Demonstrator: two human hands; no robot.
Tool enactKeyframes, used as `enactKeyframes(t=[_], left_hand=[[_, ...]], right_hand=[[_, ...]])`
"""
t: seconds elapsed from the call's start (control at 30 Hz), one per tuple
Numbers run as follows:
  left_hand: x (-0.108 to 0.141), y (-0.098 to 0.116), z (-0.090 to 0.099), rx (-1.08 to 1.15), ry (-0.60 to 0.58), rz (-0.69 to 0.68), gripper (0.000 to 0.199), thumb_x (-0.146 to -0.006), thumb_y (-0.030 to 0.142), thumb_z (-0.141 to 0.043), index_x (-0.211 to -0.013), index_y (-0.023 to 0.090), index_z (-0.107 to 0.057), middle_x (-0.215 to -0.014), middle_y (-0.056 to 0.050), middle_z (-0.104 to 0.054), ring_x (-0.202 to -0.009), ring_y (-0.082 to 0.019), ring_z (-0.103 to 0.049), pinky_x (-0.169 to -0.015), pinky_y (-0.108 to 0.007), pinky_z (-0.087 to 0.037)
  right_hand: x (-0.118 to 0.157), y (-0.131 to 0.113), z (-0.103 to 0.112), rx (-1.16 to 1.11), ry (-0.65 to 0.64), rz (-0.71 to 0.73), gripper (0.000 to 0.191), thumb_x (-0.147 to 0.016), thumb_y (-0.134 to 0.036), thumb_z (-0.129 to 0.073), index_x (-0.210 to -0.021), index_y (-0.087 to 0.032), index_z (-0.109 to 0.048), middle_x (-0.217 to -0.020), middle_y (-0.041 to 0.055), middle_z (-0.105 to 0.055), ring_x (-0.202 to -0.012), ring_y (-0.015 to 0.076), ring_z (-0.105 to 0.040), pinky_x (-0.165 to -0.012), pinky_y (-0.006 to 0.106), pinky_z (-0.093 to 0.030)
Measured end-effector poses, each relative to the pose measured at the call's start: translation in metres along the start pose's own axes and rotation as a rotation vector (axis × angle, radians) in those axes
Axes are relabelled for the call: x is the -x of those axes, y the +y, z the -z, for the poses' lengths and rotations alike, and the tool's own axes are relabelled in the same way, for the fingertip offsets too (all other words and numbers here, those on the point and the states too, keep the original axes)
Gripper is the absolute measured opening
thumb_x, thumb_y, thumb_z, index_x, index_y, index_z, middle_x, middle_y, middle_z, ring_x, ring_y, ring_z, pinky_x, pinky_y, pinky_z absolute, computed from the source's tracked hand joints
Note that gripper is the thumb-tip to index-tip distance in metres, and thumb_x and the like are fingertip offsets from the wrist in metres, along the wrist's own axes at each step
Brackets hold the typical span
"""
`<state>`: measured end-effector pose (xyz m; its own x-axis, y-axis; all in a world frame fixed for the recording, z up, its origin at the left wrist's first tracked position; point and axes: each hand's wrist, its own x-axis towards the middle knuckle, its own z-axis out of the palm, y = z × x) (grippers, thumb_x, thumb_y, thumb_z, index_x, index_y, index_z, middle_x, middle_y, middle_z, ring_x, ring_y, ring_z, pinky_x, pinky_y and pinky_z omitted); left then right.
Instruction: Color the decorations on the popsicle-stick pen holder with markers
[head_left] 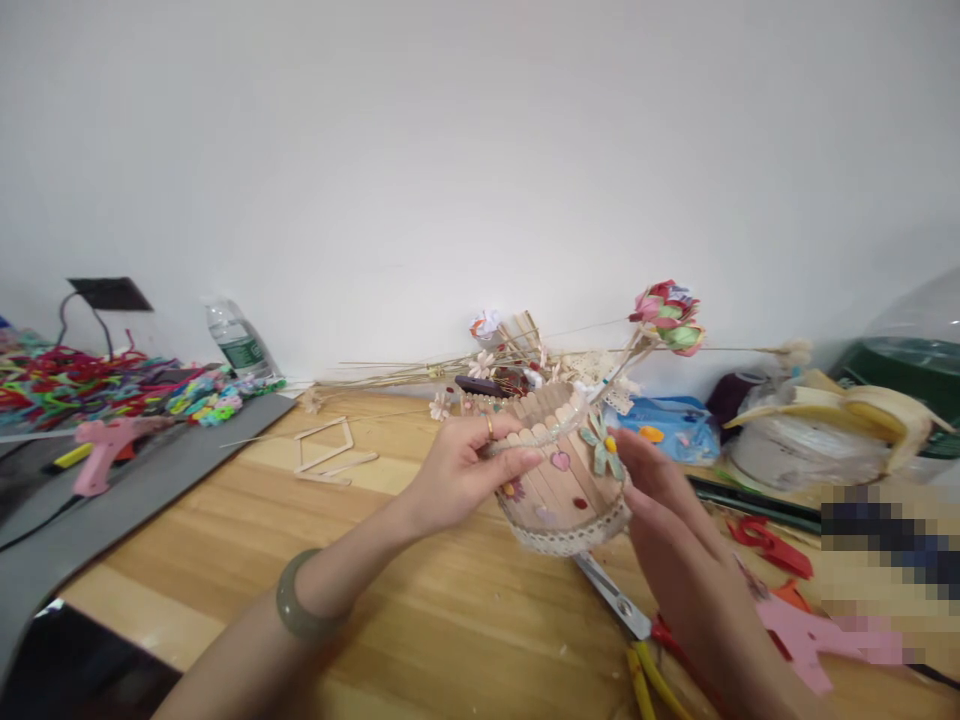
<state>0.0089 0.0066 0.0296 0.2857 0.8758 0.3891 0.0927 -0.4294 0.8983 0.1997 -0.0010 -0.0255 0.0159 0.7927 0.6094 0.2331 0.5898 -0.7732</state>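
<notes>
A tilted pot made of craft sticks (551, 490) is held up over the table, with lace round its base and small hearts and flower shapes stuck on its wall. My left hand (457, 465) grips its left rim, thumb on the outside. My right hand (682, 530) holds the right side, its fingers beside a pale green fabric flower (602, 448) with a yellow centre. At the pot's right rim, stems rise to a bunch of pink and green paper flowers (671, 318). Part of the pot's inside is hidden from me.
Scissors (619, 600) and a yellow-handled tool lie below the pot. Pink glue guns lie at right (817, 635) and left (109, 450). A stick frame (324, 450), dried stems, a water bottle (238, 340), colourful yarn (82, 390) and a peeled banana (847, 405) are around.
</notes>
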Motion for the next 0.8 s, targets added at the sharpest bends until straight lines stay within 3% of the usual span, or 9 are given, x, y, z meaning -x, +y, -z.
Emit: enactKeyframes(t=[0.1,0.2,0.27,0.5,0.8], left_hand=[[0.000,0.000,-0.001,0.003,0.025,0.018,0.026,-0.076,0.037,-0.061,-0.073,0.012,-0.062,-0.054,0.002,-0.054,-0.047,-0.008,-0.054,-0.046,-0.016,-0.046],[0.001,0.000,-0.003,-0.015,0.051,0.038,0.028,-0.075,0.040,-0.062,-0.074,0.011,-0.063,-0.053,0.002,-0.054,-0.046,-0.009,-0.054,-0.045,-0.017,-0.046],[0.003,0.000,-0.004,-0.036,0.059,0.039,0.029,-0.076,0.041,-0.061,-0.075,0.012,-0.063,-0.053,0.002,-0.054,-0.047,-0.009,-0.054,-0.045,-0.018,-0.046],[0.004,0.002,-0.006,-0.145,0.044,-0.033,0.032,-0.078,0.041,-0.058,-0.065,0.012,-0.061,-0.052,0.000,-0.055,-0.047,-0.009,-0.053,-0.046,-0.018,-0.044],[0.005,0.003,-0.005,-0.139,0.048,-0.034,0.029,-0.079,0.039,-0.058,-0.069,0.012,-0.062,-0.052,0.000,-0.056,-0.048,-0.010,-0.054,-0.047,-0.018,-0.045]], right_hand=[[0.002,-0.013,0.010,0.285,0.157,0.262,0.032,-0.078,-0.019,-0.063,-0.107,-0.028,-0.054,-0.107,0.0046,-0.056,-0.104,0.0215,-0.052,-0.087,0.039,-0.043],[0.003,-0.024,0.015,0.603,0.116,0.653,0.024,-0.072,-0.006,-0.066,-0.089,-0.022,-0.059,-0.080,0.0022,-0.054,-0.076,0.0172,-0.053,-0.069,0.033,-0.044],[0.003,-0.028,0.014,0.698,0.061,0.768,0.023,-0.073,-0.003,-0.065,-0.087,-0.019,-0.059,-0.075,0.0027,-0.053,-0.069,0.0161,-0.051,-0.060,0.031,-0.043],[0.001,-0.028,0.008,0.690,0.051,0.764,0.025,-0.073,-0.003,-0.066,-0.090,-0.019,-0.059,-0.074,0.0044,-0.057,-0.069,0.0174,-0.053,-0.057,0.032,-0.046],[-0.002,-0.029,0.010,0.592,0.011,0.708,0.028,-0.072,-0.001,-0.065,-0.091,-0.020,-0.058,-0.073,0.0030,-0.058,-0.067,0.0166,-0.053,-0.056,0.032,-0.045]])
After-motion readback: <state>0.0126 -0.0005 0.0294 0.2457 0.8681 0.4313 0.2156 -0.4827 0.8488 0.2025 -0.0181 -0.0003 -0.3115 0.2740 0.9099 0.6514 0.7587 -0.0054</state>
